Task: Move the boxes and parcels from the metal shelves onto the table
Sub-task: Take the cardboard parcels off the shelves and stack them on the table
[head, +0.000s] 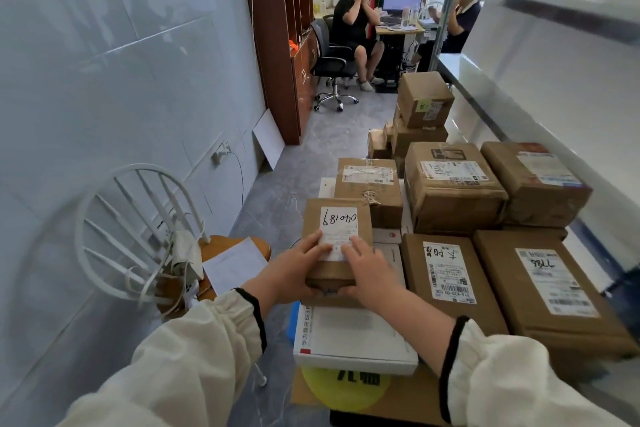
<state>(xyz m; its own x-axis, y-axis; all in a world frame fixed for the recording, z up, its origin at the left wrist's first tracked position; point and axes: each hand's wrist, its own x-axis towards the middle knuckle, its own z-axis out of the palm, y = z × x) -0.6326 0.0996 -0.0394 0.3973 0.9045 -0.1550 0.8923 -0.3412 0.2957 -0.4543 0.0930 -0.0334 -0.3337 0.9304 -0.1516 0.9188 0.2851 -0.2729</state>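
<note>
Both my hands grip a small brown cardboard box [337,218] with a white handwritten label. My left hand [294,265] holds its near left side and my right hand [369,270] its near right side. The box rests on a flat white carton [353,336] at the left edge of a pile. Around it lie several brown parcels with shipping labels: one just behind [369,184], two large ones to the right [446,284] [540,291], and two more further back [450,184] [533,180]. The metal shelf [540,94] runs along the right side.
A stack of brown boxes [424,99] stands further back on the floor. A white chair [138,225] with papers and cables is at my left by the tiled wall. A brown cabinet [277,45] lines the left. Two people sit at a desk [398,28] far back.
</note>
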